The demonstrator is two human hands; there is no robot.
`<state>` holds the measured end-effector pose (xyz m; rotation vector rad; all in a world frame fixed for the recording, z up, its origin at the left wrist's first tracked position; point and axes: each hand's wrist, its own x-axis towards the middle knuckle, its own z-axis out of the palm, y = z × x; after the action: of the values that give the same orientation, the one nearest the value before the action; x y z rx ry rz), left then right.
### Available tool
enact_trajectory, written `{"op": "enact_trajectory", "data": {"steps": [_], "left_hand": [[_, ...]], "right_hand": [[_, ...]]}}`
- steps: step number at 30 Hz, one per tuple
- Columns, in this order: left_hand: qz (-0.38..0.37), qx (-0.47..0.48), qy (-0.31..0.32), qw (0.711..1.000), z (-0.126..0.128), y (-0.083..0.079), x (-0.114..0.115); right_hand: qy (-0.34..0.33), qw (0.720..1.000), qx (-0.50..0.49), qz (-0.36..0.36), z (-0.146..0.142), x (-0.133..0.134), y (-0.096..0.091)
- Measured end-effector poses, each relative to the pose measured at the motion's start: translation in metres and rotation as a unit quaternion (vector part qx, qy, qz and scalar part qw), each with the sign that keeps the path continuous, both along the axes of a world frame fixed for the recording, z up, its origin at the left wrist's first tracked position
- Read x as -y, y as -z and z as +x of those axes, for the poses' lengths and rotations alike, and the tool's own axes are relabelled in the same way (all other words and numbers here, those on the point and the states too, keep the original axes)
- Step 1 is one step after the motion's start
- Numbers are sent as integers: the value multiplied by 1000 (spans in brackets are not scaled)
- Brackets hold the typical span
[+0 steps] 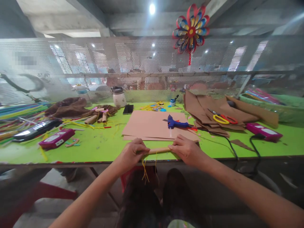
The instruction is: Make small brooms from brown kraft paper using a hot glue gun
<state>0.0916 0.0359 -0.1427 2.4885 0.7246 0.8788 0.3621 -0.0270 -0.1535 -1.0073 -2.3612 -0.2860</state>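
My left hand and my right hand each grip one end of a thin rolled brown paper tube, held level at the near edge of the green table. Both hands are closed around it. Thin yellow strips hang down from the tube near my left hand. Just beyond the tube lies a stack of pinkish-brown card sheets with a blue glue gun resting on it.
Yellow-and-red scissors lie on brown card pieces at right. Magenta boxes sit at left and right. Rolled tubes, a phone, a white jar, coloured straws and black cables are also there.
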Motion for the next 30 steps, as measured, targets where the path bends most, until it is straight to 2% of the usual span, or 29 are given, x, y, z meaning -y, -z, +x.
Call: {"op": "enact_trajectory", "data": {"steps": [30], "left_hand": [[8,-32,-9,999,-2,-8,12]], "right_hand": [[34,999,11,-6,-12,6,-6]]}}
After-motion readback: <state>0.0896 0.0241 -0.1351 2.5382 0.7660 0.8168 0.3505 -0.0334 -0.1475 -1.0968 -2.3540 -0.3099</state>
